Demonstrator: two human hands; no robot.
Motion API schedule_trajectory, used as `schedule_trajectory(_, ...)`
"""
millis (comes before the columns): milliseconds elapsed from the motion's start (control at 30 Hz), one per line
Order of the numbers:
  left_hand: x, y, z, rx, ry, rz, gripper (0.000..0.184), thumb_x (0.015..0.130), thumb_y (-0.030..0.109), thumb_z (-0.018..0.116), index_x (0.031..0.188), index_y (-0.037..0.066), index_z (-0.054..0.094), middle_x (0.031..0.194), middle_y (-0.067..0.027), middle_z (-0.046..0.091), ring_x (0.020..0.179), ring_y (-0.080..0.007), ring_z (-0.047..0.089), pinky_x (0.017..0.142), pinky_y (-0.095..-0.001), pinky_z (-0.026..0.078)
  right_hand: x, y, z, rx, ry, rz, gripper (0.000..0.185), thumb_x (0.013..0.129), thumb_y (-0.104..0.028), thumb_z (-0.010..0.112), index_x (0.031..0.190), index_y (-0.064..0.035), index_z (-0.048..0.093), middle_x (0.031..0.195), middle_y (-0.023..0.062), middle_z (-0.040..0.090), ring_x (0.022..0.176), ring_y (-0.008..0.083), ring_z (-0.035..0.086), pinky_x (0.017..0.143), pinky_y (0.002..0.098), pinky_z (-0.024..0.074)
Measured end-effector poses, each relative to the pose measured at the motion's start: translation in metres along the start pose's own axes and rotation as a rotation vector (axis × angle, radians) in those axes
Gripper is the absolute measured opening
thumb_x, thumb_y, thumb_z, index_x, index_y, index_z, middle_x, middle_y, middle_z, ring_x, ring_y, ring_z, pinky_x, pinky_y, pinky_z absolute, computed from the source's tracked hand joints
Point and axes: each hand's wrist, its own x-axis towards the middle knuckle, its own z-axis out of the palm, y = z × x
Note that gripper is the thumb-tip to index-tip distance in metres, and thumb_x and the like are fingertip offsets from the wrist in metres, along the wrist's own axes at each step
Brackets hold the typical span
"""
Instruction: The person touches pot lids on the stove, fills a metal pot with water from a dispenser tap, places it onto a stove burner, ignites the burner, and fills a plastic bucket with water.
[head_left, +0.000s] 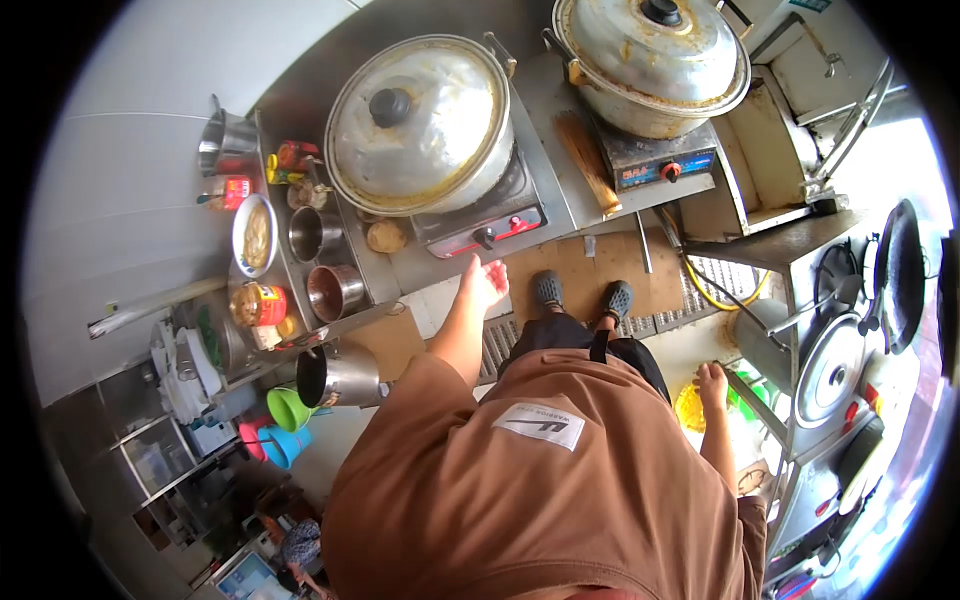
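My left hand (485, 284) reaches forward, empty, with its fingers apart. It is just short of the front panel of a gas stove (492, 232), near the black knob (485, 238). A large lidded aluminium pot (420, 140) sits on that stove, its lid topped by a black knob. My right hand (711, 385) hangs at my side, fingers loosely bent, holding nothing that I can see. Close to it is a yellow basket (690, 408), partly hidden.
A second lidded pot (660, 75) stands on another stove (665, 165), beside a bamboo brush (588, 160). Left are metal pots (335, 292), jars (258, 304) and an oval bowl (254, 236). A rack with a wok (895, 275) stands right. Another person (300, 543) is at lower left.
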Motion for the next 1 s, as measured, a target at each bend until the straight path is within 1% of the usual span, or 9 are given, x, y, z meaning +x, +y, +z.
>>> schedule_trajectory(100,0.013,0.006,0.011,-0.133,-0.129,0.004,0.058,0.085,0.058,0.034,0.088,0.002,0.051,0.079,-0.0097,0.058,0.066,-0.0182,0.054,0.061,-0.0322,0.043,-0.023,-0.027,0.003,0.014,0.025,-0.090,0.018,0.088,-0.023,0.051,0.092,-0.0052,0.056,0.080,0.0025,0.058,0.065,0.0119,0.057,0.054,0.0251,0.0441)
schedule_trajectory(233,0.022,0.012,0.018,-0.277,-0.322,-0.056,0.056,0.087,0.055,0.033,0.086,0.002,0.050,0.068,-0.0074,0.057,0.058,-0.0185,0.052,0.051,-0.0288,0.039,-0.046,-0.023,0.013,-0.044,0.038,-0.092,0.021,0.088,-0.023,0.050,0.093,-0.0036,0.055,0.078,0.0032,0.058,0.064,0.0132,0.057,0.053,0.0262,0.0444)
schedule_trajectory(367,0.040,0.012,0.015,-0.296,-0.263,0.086,0.032,0.088,0.037,0.050,0.082,0.006,0.050,0.061,-0.0035,0.053,0.049,-0.0131,0.048,0.044,-0.0242,0.036,-0.061,0.018,0.021,-0.073,0.036,0.003,0.023,0.088,-0.022,0.049,0.094,-0.0012,0.055,0.078,0.0058,0.058,0.063,0.0151,0.057,0.052,0.0278,0.0447)
schedule_trajectory(400,0.028,0.010,0.025,-0.213,-0.125,0.177,0.020,0.085,0.026,0.058,0.081,0.007,0.051,0.060,-0.0015,0.050,0.047,-0.0106,0.045,0.041,-0.0231,0.035,-0.067,0.024,0.022,-0.102,0.029,0.060,0.023,0.088,-0.022,0.049,0.095,-0.0009,0.055,0.079,0.0061,0.058,0.063,0.0154,0.057,0.052,0.0280,0.0448)
schedule_trajectory(533,0.024,0.006,0.031,-0.040,0.032,0.325,0.017,0.083,0.020,0.061,0.081,0.007,0.050,0.062,-0.0001,0.048,0.046,-0.0091,0.043,0.038,-0.0229,0.033,-0.080,0.037,0.024,-0.151,0.016,0.179,0.025,0.087,-0.022,0.049,0.096,-0.0002,0.056,0.079,0.0067,0.058,0.063,0.0159,0.058,0.052,0.0287,0.0456)
schedule_trajectory(667,0.024,0.006,0.032,0.024,0.049,0.345,0.019,0.082,0.021,0.062,0.080,0.006,0.050,0.062,-0.0011,0.049,0.046,-0.0093,0.043,0.038,-0.0225,0.032,-0.084,0.036,0.030,-0.092,0.108,0.092,0.023,0.085,-0.022,0.052,0.088,0.0006,0.058,0.068,0.0067,0.058,0.054,0.0140,0.058,0.046,0.0267,0.0448)
schedule_trajectory(767,0.023,0.008,0.033,0.051,0.036,0.315,0.019,0.084,0.024,0.060,0.079,0.009,0.049,0.060,0.0003,0.047,0.045,-0.0081,0.041,0.037,-0.0225,0.031,-0.091,0.013,0.038,-0.083,0.130,0.005,0.024,0.084,-0.021,0.052,0.086,0.0014,0.058,0.067,0.0081,0.058,0.056,0.0155,0.059,0.050,0.0284,0.0461)
schedule_trajectory(867,0.035,0.010,0.018,0.114,-0.055,0.270,0.024,0.085,0.035,0.056,0.080,0.013,0.047,0.059,0.0034,0.048,0.045,-0.0073,0.042,0.038,-0.0228,0.030,-0.081,0.018,0.043,-0.097,0.063,-0.038,0.026,0.085,-0.024,0.052,0.096,-0.0005,0.057,0.079,0.0071,0.060,0.063,0.0149,0.059,0.054,0.0273,0.0464)
schedule_trajectory(1000,0.042,0.010,-0.009,0.219,-0.072,0.241,0.045,0.077,0.053,0.058,0.086,0.012,0.043,0.067,0.0008,0.051,0.049,-0.0096,0.040,0.041,-0.0236,0.030,-0.062,0.027,0.044,-0.154,0.055,-0.060,0.026,0.083,-0.025,0.054,0.091,-0.0006,0.059,0.076,0.0117,0.062,0.066,0.0200,0.061,0.061,0.0326,0.0476)
